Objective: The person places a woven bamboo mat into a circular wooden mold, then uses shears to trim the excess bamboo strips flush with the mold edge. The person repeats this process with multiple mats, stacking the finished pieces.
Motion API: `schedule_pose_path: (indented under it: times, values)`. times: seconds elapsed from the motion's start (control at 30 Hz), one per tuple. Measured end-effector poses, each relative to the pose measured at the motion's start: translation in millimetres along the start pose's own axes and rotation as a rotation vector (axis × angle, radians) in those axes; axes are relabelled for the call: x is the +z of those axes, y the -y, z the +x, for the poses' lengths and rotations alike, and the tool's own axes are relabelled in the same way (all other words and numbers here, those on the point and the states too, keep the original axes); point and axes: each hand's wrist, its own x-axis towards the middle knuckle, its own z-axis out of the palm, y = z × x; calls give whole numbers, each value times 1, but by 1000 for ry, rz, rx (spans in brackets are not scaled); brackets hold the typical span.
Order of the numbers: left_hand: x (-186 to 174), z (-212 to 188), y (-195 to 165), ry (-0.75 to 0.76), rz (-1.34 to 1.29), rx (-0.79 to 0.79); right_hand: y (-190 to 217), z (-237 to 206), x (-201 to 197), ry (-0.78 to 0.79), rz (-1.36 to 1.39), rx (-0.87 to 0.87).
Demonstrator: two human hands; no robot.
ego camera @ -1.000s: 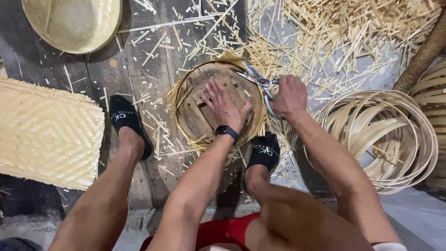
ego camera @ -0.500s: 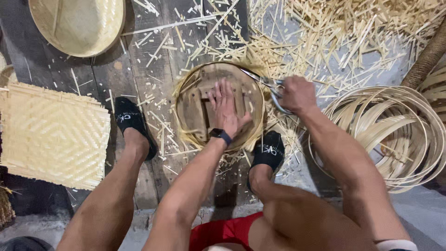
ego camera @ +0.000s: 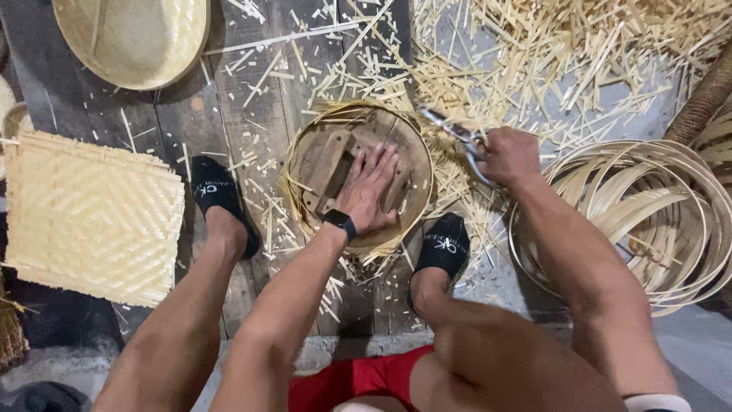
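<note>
At far left, flat on the dark plank floor (ego camera: pixel 164 122): a square woven bamboo mat (ego camera: pixel 91 217), its fringe loose. Above it, at the far edge, a shallow woven tray (ego camera: pixel 133 38), round and pale. Just right of the mat, a left foot in a black sock (ego camera: pixel 217 198).

At centre: a round wooden form (ego camera: pixel 358 172) lying on woven bamboo whose strip ends (ego camera: pixel 293 202) stick out all round its rim. Pressing flat on top, the left hand (ego camera: pixel 366 191), fingers spread and gripping nothing, a black wristband at the wrist. Near and right of the form, the right foot in a black sock (ego camera: pixel 444 248), touching or almost touching the rim.

Step in hand, judged from this: trimming the fringe flush around the form. Just right of its far edge, the right hand (ego camera: pixel 511 156), fingers closed round the handles of metal shears (ego camera: pixel 454 133), blades pointing far-left toward the rim; open or shut blades, cannot tell. Called for next, probably: firm downward pressure to stop the form slipping, and blades guided along the rim, clear of the left fingertips.

In the way: loose bamboo offcuts (ego camera: pixel 549 53) heaped thick at far right and scattered under the work. At right, well clear, a stack of coiled bamboo hoops (ego camera: pixel 648 214).
</note>
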Motion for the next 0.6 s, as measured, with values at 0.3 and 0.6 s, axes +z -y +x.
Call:
schedule_pose_path:
  times: [0.3, 0.6]
  values:
    - [-10, -15, 14, 203, 199, 119, 23, 6, 15, -126, -17, -116]
    - [55, 27, -25, -224, 18, -893, 6, 7, 14, -339, -78, -263]
